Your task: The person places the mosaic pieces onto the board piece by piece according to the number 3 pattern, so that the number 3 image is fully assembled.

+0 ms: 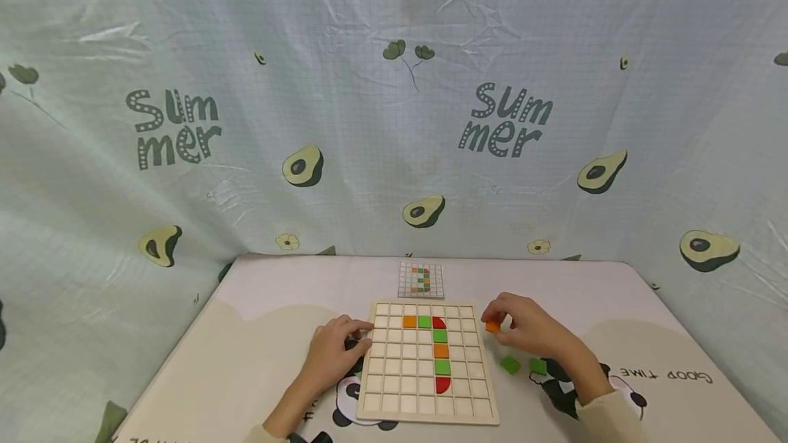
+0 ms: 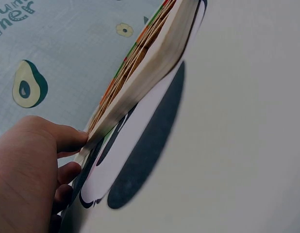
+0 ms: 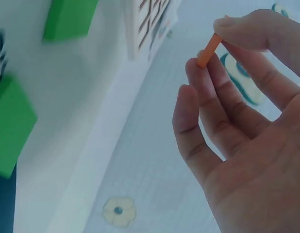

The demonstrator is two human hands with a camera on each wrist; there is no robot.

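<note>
A wooden grid board [image 1: 394,403] lies on the table with a row and a column of orange, green and red tiles in its cells. My left hand [image 1: 335,351] rests against the board's left edge, thumb and forefinger touching it; in the left wrist view the thumb meets the board's rim [image 2: 145,80]. To the right of the board, my right hand [image 1: 532,325] pinches an orange square tile [image 1: 492,327] between thumb and fingertips. The right wrist view shows that orange tile [image 3: 209,51] edge-on. Two green tiles, one left [image 1: 510,364] and one right [image 1: 538,366], lie below this hand.
Behind the board lies a small printed pattern card [image 1: 421,279] with a coloured grid. The pale tablecloth [image 1: 265,333] bears panda prints and lettering. A curtain [image 1: 369,122] with avocado prints hangs at the table's far edge.
</note>
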